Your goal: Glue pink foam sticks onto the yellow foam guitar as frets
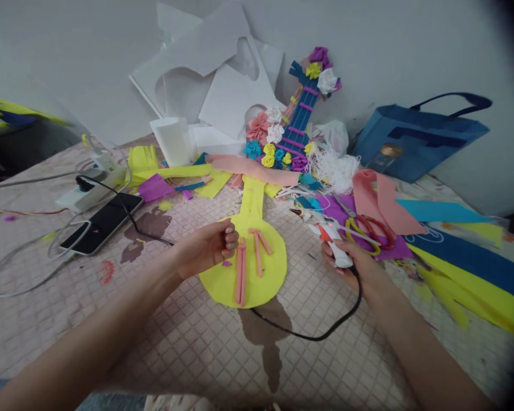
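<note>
A yellow guitar-shaped piece (269,279) lies flat on the table, its neck pointing away from me. On its round body rest several pink strips (241,274). My left hand (209,245) hovers over the left edge of the body, fingers curled in; what they hold, if anything, is hidden. In my right hand (346,260), to the right of the yellow piece, is a white and orange glue gun (329,237), its tip pointing up and left. A black cord (321,338) loops from its handle towards the yellow piece.
Scissors (374,228) and coloured paper strips (475,268) lie on the right. Behind stand a flower-covered guitar (302,120), a white cup (172,142) and a blue bag (424,137). At left are a phone (105,224) and a power strip (83,194) with cables.
</note>
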Motion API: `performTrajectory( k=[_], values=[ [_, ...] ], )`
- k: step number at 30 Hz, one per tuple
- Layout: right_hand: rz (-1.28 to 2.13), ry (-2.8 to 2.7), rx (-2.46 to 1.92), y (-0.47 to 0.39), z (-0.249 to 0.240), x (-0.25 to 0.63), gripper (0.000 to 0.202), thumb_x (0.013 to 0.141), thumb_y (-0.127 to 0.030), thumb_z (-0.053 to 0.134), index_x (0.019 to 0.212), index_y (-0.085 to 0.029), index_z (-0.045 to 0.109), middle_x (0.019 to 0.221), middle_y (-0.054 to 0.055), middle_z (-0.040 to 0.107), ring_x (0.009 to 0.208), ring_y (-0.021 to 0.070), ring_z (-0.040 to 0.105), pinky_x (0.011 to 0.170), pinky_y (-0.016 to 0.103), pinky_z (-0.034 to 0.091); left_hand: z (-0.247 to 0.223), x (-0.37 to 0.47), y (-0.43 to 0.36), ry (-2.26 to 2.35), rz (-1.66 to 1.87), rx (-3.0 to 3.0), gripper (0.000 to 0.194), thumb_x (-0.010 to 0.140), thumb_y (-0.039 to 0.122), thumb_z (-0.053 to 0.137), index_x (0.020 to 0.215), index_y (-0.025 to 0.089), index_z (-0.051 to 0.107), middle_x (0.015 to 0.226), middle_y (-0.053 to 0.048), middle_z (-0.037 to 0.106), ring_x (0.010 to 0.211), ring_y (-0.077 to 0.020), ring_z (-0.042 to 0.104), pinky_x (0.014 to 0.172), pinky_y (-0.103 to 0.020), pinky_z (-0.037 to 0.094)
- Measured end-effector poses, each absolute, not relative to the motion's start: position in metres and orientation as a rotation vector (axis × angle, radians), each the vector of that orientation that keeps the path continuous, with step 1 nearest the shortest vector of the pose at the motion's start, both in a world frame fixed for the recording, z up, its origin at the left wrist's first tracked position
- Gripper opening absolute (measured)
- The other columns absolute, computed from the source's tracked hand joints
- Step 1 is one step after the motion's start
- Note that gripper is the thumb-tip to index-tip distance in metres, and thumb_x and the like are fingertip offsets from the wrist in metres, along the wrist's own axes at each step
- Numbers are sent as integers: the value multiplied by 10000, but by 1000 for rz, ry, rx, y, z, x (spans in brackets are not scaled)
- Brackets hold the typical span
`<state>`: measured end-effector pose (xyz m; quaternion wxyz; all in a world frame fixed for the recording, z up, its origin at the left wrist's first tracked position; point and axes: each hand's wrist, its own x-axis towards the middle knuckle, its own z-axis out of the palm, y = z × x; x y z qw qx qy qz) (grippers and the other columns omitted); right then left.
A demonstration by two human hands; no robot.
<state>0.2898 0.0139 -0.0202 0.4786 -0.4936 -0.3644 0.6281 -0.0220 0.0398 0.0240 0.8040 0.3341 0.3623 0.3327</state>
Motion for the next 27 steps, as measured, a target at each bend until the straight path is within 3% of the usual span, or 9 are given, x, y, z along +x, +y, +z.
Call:
performTrajectory(
  k=[8, 15, 19, 22, 27],
  values=[
    [1541, -863, -1223, 12, -22, 289, 136, 721, -295, 608, 681, -181, 544, 616, 4, 456, 484, 94, 369, 320, 195, 268, 14, -28, 40, 797, 781, 940, 257, 677, 244, 666, 722, 182, 421, 676, 34, 390, 576, -63, 394, 507, -185, 363],
    [1566, -909, -1189, 9, -19, 286, 166, 741, -312, 606, 661, -179, 545, 597, 4, 461, 475, 95, 375, 330, 202, 287, 8, -45, 44, 1346, 791, 1815, 383, 798, 383, 568, 585, 185, 319, 511, 56, 355, 494, -75, 321, 477, -223, 238],
    [1551, -870, -1160, 9, -13, 280, 158, 702, -306, 640, 753, -192, 542, 609, -12, 480, 451, 84, 386, 317, 189, 262, 3, -45, 41, 1341, 629, 2174, 226, 769, 387, 611, 757, 179, 524, 670, 13, 515, 562, -107, 445, 515, -230, 325],
    [1544, -881, -1159, 10, -13, 280, 173, 695, -307, 641, 776, -195, 537, 591, -21, 473, 438, 81, 383, 313, 182, 265, -4, -40, 41, 1302, 629, 2286, 190, 815, 366, 565, 886, 191, 580, 866, -46, 568, 699, -150, 536, 607, -262, 401],
    [1537, -919, -1123, 12, -18, 282, 183, 718, -334, 628, 761, -194, 519, 585, -31, 468, 416, 68, 355, 304, 172, 262, -11, -36, 47, 1274, 558, 2408, 200, 856, 349, 523, 771, 183, 599, 860, -69, 566, 827, -201, 551, 691, -297, 419]
  ],
)
